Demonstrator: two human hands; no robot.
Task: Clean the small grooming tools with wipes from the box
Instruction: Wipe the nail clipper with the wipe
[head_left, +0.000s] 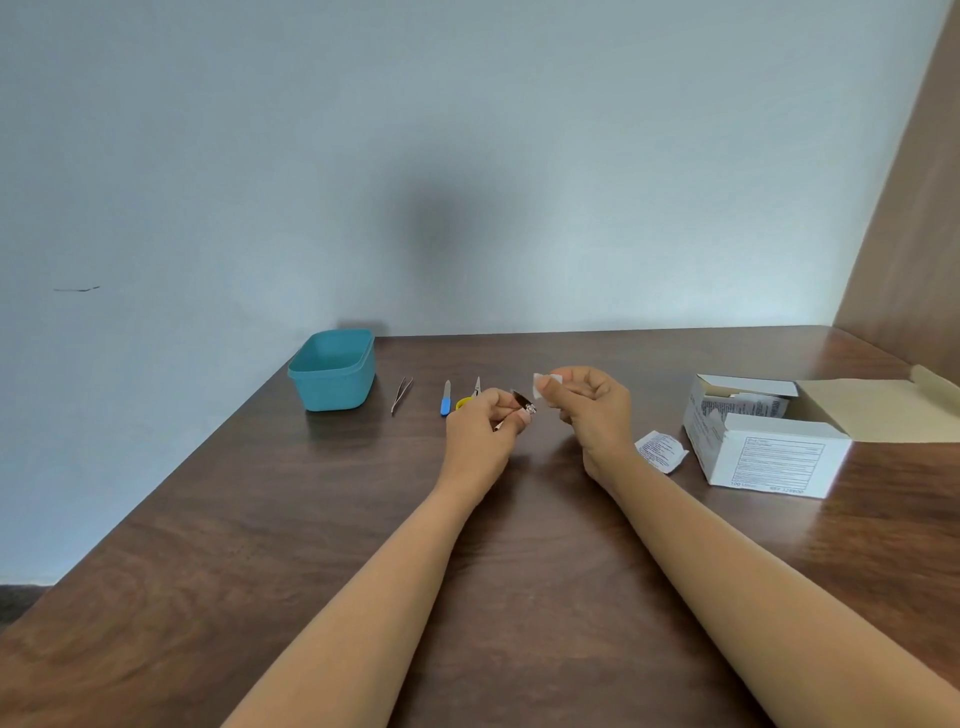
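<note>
Left of the blurry-printed box (769, 457), left hand (480, 426) around a metal tool (522, 402), right hand (587, 410) around a wipe (545, 382).

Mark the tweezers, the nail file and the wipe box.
tweezers (401, 395): head view, middle of the metal arms.
nail file (445, 400): head view, top of the blue handle.
wipe box (779, 457): head view, printed front wall.
</note>
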